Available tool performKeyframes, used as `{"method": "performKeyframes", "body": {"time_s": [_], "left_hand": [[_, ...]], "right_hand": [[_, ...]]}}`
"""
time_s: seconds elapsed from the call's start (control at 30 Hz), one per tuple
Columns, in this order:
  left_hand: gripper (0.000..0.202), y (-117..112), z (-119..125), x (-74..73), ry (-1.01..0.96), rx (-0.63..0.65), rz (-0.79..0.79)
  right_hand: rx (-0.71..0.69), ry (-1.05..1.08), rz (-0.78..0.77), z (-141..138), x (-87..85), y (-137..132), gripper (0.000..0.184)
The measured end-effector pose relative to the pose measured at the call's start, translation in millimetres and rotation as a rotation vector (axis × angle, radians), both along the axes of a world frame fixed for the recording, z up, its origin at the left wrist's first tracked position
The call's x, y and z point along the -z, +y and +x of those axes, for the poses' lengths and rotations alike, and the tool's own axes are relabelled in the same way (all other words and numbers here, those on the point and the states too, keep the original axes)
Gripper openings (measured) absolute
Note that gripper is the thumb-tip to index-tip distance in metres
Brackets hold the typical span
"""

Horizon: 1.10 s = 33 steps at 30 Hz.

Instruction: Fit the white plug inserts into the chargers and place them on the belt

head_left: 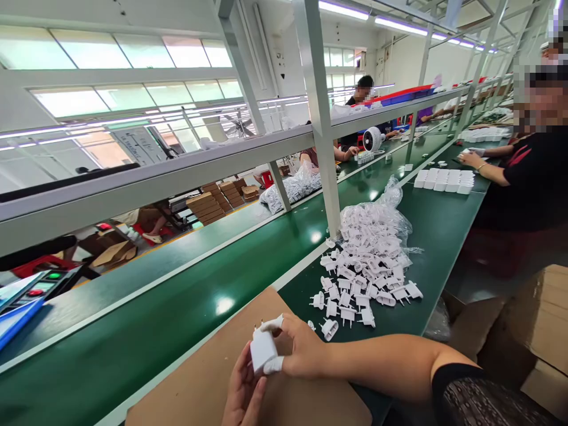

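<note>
A white plug-in power adapter (263, 353) is held between both hands above a brown cardboard sheet (190, 387). Two small metal pins show at its upper end. My left hand (242, 390) is closed on its left and lower side with the fingertips. From the right, my right hand (306, 349) pinches it, with white covers on the thumb and a finger. Beyond my right hand, loose white two-pin plug pieces (355, 284) are heaped on the green bench, spilling out of a clear plastic bag (390, 207).
A green conveyor belt (177, 331) runs along the left, behind a metal post (316, 118) and shelf rail. At the right, a co-worker (532, 171) sits by rows of white adapters (444, 180). Cardboard boxes (548, 313) stand at lower right.
</note>
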State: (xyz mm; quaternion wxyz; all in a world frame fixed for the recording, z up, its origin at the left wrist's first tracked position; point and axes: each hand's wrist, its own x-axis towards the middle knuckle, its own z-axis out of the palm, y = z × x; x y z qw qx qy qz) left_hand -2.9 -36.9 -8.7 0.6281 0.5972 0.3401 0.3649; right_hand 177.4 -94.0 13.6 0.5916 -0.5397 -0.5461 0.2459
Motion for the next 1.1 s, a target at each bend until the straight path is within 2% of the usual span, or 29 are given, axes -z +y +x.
{"method": "performKeyframes", "body": {"time_s": [0.1, 0.3, 0.47, 0.63, 0.77, 0.93, 1.03, 1.1], "left_hand": [[0.080, -1.7, 2.9, -4.1, 0.006, -0.034, 0.021], [0.077, 4.0, 2.1, -3.6, -0.018, -0.069, 0.001], [0.077, 1.6, 1.0, -0.5, -0.018, -0.087, 0.010], [0.067, -9.4, 1.0, 4.6, -0.038, -0.153, 0.133], [0.065, -7.4, -4.1, 2.6, -0.023, -0.135, 0.211], [0.071, 7.3, -8.4, 4.5, -0.092, -0.076, 0.086], [0.077, 17.6, -5.1, 14.3, -0.092, -0.101, -0.004], [0.083, 24.1, -1.0, 22.8, -0.083, -0.117, -0.041]], "right_hand": [[-0.033, 0.168, -0.036, -0.9, -0.1, 1.0, 0.066], [-0.142, 0.177, -0.072, -0.9, -5.4, -1.7, 0.061], [-0.112, 0.159, -0.027, -2.0, -10.2, -3.3, 0.055], [-0.047, 0.023, 0.052, -6.3, -12.5, -6.1, 0.047], [-0.046, -0.061, 0.096, -4.5, -15.2, -7.4, 0.047], [0.055, -0.347, 0.118, -1.2, -2.5, -2.8, 0.048], [0.004, -0.583, 0.074, 1.1, 3.2, -0.9, 0.046], [-0.044, -0.719, 0.032, 6.0, -1.4, -1.9, 0.050]]}}
